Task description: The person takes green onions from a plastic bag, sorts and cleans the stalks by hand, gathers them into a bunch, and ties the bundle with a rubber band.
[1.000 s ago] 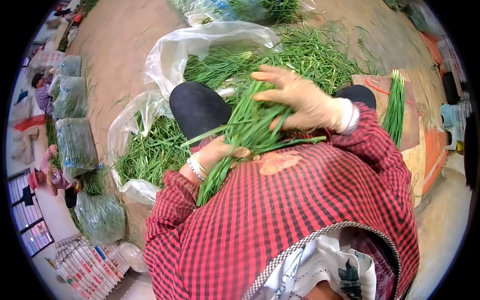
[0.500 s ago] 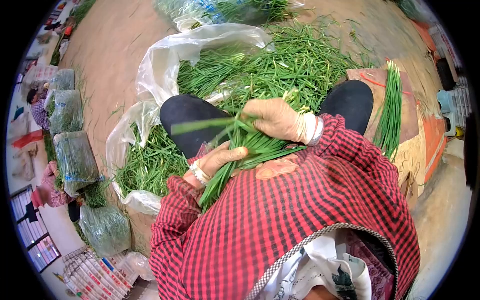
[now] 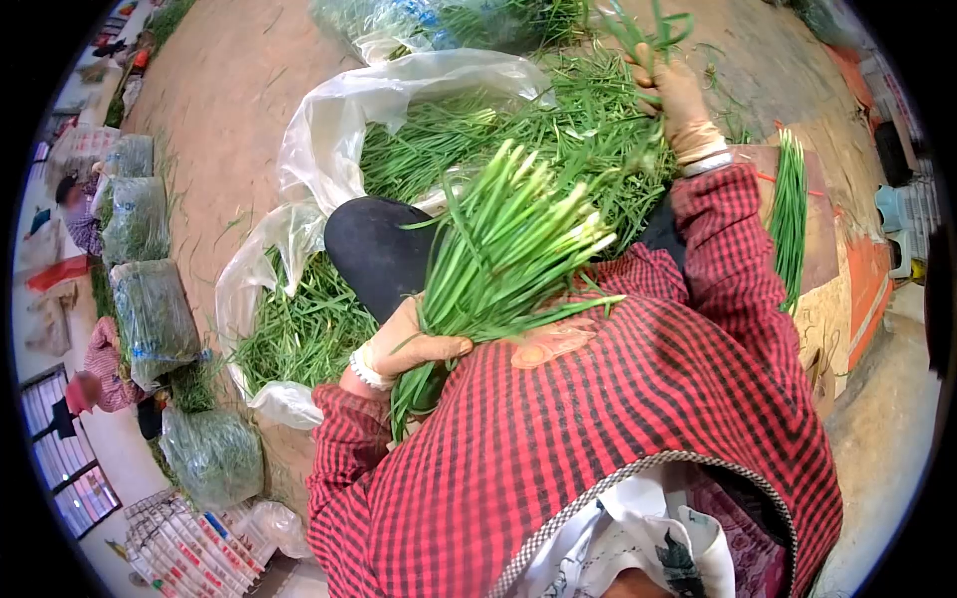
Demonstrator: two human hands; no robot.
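My left hand (image 3: 414,341), low in front of the checked jacket, is wrapped round a thick bunch of garlic chives (image 3: 508,234). The bunch's pale stem ends fan out up and to the right, and its leaf ends hang below the hand. Stretched away at the upper right, my right hand (image 3: 673,95) is closed on a few loose chive leaves (image 3: 648,32), above the edge of the scattered chive pile (image 3: 598,125). Part of its grip is hidden by the fingers.
Open clear plastic bags (image 3: 314,130) with chives lie ahead and to the left. A tied chive bundle (image 3: 789,224) rests on a board (image 3: 822,214) at right. Packed bags (image 3: 153,319) line the left side, with other people beside them. Another full bag (image 3: 449,25) stands ahead.
My right hand has moved from the bunch out to the upper right, carrying loose leaves. The bunch's pale ends now show, while my left hand keeps hold near the same place.
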